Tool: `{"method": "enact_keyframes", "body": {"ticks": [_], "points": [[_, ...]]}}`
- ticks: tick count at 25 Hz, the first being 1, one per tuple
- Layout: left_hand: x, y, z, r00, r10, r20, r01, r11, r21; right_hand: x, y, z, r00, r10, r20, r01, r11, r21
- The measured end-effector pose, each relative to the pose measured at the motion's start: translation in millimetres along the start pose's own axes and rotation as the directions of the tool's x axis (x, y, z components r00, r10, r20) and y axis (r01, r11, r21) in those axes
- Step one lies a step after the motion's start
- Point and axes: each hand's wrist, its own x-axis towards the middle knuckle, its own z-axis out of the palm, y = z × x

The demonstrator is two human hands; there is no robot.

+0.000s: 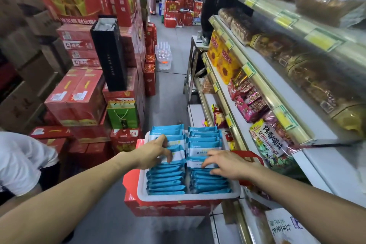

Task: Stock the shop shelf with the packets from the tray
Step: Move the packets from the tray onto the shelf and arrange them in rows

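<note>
Over the white tray (188, 197), my left hand (154, 152) clawed round blue packets (168, 180), my right hand (225, 162) on them, grasp unclear.

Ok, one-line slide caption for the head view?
Left hand grips, right hand touches blue packets in a white tray on a red box beside the shop shelf.

Fig.: one view. Head-worn wide-angle cam, facing fwd and down along a shop aisle. Forearms enter from the bottom corners; left hand (153, 152) and right hand (223, 162) lie mid-frame over the tray (188, 197) of packets (168, 182), close below the cam. Shelf (263, 85) runs up the right side, boxes (79, 97) fill the left, floor (172, 85) recedes to top centre. Straight edges bow near margins.
</note>
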Motion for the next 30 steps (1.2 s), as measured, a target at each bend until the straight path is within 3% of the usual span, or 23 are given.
{"method": "enact_keyframes", "body": {"ticks": [6, 10, 13, 16, 20, 27, 30], "points": [[-1, -17, -53, 0.998, 0.065, 0.0, -0.065, 0.997, -0.044, -7, 0, -55, 0.995, -0.078, -0.066, 0.069, 0.989, -0.129], [5, -6, -154, 0.996, 0.067, -0.066, -0.072, 0.994, -0.085, -28, 5, -151, 0.992, -0.091, -0.091, 0.061, 0.955, -0.289], [16, 17, -237, 0.984, 0.136, -0.115, -0.144, 0.988, -0.063, -63, 14, -240, 0.973, -0.062, -0.223, -0.038, 0.909, -0.414], [39, 68, -320, 0.945, 0.264, -0.195, -0.276, 0.96, -0.039, -122, 29, -320, 0.938, 0.012, -0.346, -0.139, 0.928, -0.346], [70, 153, -399, 0.855, 0.451, -0.257, -0.474, 0.88, -0.036, -209, 48, -375, 0.891, 0.14, -0.432, -0.271, 0.927, -0.258], [140, 293, -440, 0.741, 0.649, -0.174, -0.657, 0.753, 0.009, -367, 95, -363, 0.73, 0.464, -0.501, -0.538, 0.843, -0.003], [166, 331, -439, 0.708, 0.689, -0.151, -0.689, 0.722, 0.063, -428, 123, -337, 0.638, 0.598, -0.485, -0.663, 0.747, 0.05]]}}
